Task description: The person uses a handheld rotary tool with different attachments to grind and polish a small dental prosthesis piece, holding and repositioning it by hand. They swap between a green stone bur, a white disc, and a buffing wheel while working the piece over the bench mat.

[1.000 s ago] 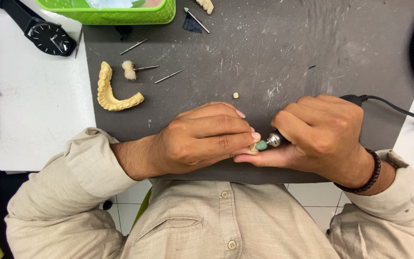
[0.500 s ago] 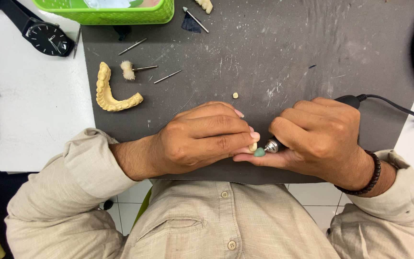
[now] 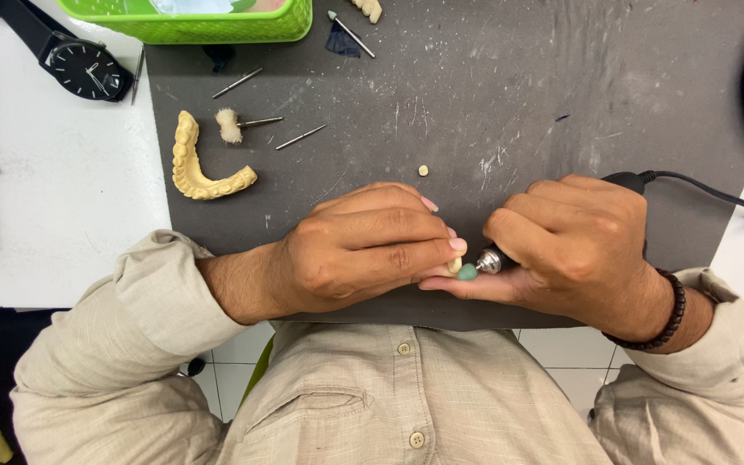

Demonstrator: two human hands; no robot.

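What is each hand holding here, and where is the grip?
The left hand pinches a small cream tooth-like piece at its fingertips. The right hand is wrapped around the body of a corded rotary handpiece, near its green tip.

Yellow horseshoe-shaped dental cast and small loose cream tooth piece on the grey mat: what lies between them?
In the head view, only bare grey mat lies between the cast and the tooth piece.

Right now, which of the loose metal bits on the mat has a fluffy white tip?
The bit lying right beside the yellow teeth cast; the other bits are bare thin metal pins.
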